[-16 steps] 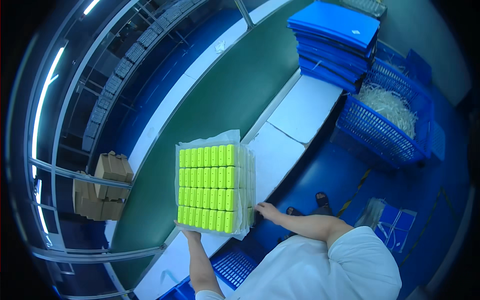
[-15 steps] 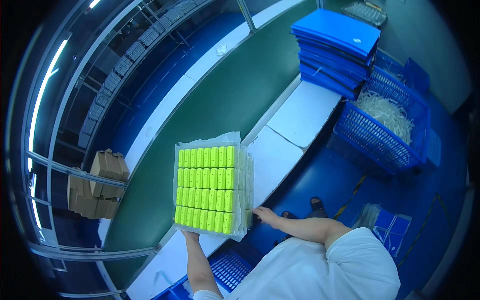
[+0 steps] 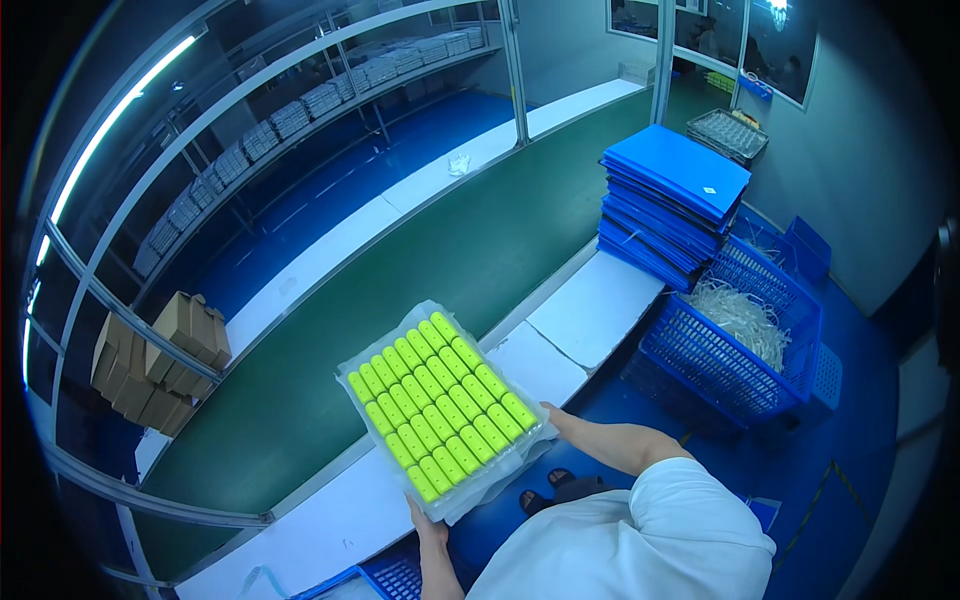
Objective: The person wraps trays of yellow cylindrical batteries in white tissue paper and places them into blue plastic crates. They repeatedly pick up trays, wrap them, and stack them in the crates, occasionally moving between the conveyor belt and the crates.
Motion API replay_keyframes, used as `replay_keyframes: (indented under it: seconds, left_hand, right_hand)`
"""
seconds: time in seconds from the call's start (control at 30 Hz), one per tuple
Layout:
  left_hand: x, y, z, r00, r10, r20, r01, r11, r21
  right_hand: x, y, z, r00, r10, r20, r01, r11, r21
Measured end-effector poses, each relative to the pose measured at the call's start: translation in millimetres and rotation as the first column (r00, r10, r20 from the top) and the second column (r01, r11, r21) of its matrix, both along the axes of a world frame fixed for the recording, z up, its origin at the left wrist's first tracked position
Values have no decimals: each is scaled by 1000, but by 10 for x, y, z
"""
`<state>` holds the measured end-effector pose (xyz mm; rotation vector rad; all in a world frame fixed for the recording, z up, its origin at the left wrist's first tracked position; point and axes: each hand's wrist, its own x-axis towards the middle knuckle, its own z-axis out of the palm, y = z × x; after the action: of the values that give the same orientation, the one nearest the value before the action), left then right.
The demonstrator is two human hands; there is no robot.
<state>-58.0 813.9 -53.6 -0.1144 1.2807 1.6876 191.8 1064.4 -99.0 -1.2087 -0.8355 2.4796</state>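
Note:
A stack of clear plastic trays (image 3: 512, 462) sits between my hands, over the white ledge. Its top tray bears rows of bright yellow-green oblong pieces (image 3: 440, 405), each with small dark dots. My left hand (image 3: 430, 524) grips the near lower corner, its fingers partly hidden beneath the trays. At the right corner my right hand (image 3: 560, 420) holds the side, with most of its fingers behind the plastic. The stack is turned at an angle to the ledge.
Beyond the white ledge (image 3: 590, 310) runs a green conveyor belt (image 3: 430, 260). Blue folded sheets (image 3: 670, 180) are piled at the ledge's far end. Right of them stands a blue basket (image 3: 700, 350) of pale strips. Brown cartons (image 3: 185, 335) lie far left, behind a metal frame (image 3: 520, 80).
The tray stack has turned and tilted, its top now angled toward the right. My right hand has come onto its side. The view has shifted, showing more of the far room.

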Motion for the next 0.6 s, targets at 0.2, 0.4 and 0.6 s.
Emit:
replay_keyframes:
  seconds: [0.2, 0.4, 0.6]
  left_hand:
    - [91, 438, -128, 998, 55, 30, -54, 997, -51]
    - [177, 644, -225, 997, 80, 8, -78, 987, -139]
    - [245, 798, -174, 996, 90, -8, -90, 979, -185]
  right_hand:
    - [63, 106, -299, 999, 43, -18, -43, 999, -16]
    - [88, 44, 125, 997, 81, 0, -81, 995, 62]
    - [-3, 25, -445, 993, 116, -12, -112, 981, 161]
